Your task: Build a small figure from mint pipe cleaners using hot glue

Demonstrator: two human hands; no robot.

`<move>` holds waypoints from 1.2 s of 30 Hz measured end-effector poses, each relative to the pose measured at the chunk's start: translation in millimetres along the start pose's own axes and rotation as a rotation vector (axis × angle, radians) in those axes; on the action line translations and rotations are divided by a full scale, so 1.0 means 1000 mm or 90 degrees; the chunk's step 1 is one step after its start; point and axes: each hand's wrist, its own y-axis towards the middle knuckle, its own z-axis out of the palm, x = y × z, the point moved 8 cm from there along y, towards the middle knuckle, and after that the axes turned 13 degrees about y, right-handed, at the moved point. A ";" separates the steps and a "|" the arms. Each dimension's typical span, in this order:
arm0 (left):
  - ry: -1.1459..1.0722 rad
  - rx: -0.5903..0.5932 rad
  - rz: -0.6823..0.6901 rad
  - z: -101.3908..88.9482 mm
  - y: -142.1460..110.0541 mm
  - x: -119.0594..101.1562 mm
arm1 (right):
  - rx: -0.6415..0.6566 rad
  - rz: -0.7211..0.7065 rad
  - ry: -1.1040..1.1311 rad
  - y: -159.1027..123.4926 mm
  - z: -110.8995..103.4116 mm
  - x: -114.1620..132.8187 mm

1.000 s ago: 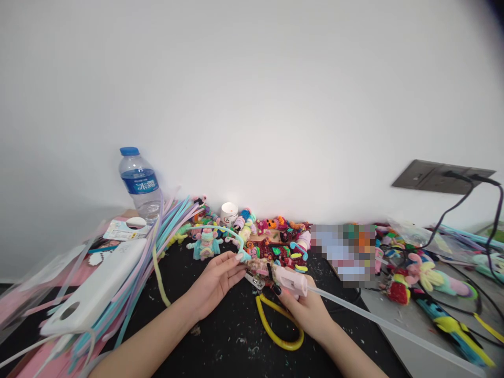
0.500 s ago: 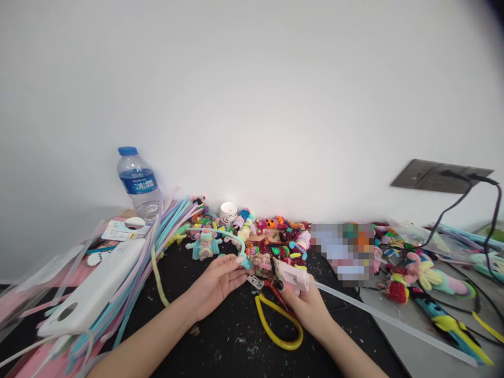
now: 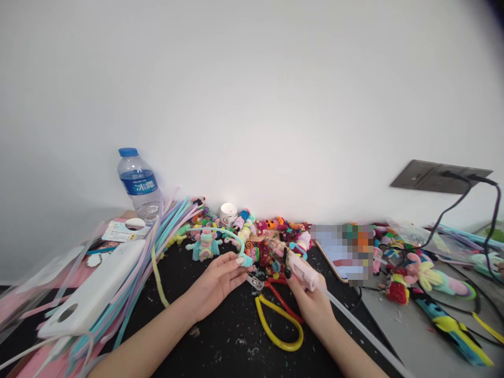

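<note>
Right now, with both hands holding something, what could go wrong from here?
If the pink glue gun in the right hand is hot, it might burn the left hand, close by with the light-blue fuzzy piece. Its front end could smear the colorful figures behind it. The long glue stick jutting from its rear might knock something if the right hand swings.

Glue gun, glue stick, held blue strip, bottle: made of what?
Glue gun: likely hard plastic; smooth pale-pink shell.
Glue stick: probably hot-melt; translucent, whitish.
Blue strip: fuzzy, perhaps chenille; bend suggests wire inside.
Bottle: apparently clear plastic; see-through, glossy highlights.
</note>
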 end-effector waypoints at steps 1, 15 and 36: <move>-0.002 -0.001 0.007 0.000 0.000 -0.001 | -0.011 0.003 -0.014 0.002 -0.003 0.000; 0.096 -0.024 0.069 -0.001 0.000 -0.007 | -0.062 0.007 -0.436 0.013 -0.015 -0.019; 0.383 -0.027 0.209 0.021 -0.013 -0.017 | -0.007 -0.057 0.066 -0.010 0.018 0.024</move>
